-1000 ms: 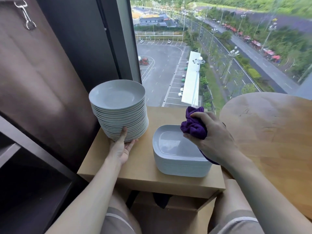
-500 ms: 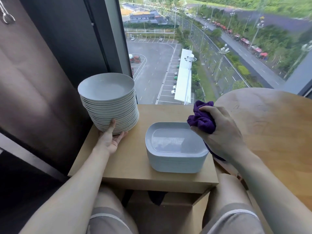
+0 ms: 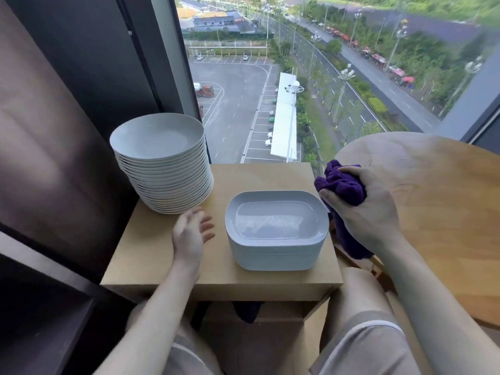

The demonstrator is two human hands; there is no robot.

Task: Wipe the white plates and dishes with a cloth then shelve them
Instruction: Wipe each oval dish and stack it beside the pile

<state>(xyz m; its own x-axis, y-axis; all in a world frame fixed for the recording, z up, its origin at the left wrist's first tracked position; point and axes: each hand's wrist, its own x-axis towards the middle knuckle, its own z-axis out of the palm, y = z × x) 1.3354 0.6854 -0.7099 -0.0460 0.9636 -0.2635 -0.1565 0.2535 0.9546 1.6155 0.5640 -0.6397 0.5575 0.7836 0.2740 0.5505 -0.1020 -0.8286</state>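
Purple cloth sits bunched in our right hand, the fingers curled tight round it, and a tail of it hangs down below the wrist. That hand hovers at three o'clock of the stack of rectangular dishes, just beside its rim; we cannot tell whether cloth and rim touch. The top dish shows a speckled patch in its well.

Our left hand floats at nine o'clock of those dishes, fingers spread and relaxed, holding nothing. It is near the foot of the stack of round plates but apart from it. That tall stack stands at ten o'clock on the tan board; the dishes sit at four o'clock on it. At three o'clock of the board lies a round wooden table, beneath our right forearm.
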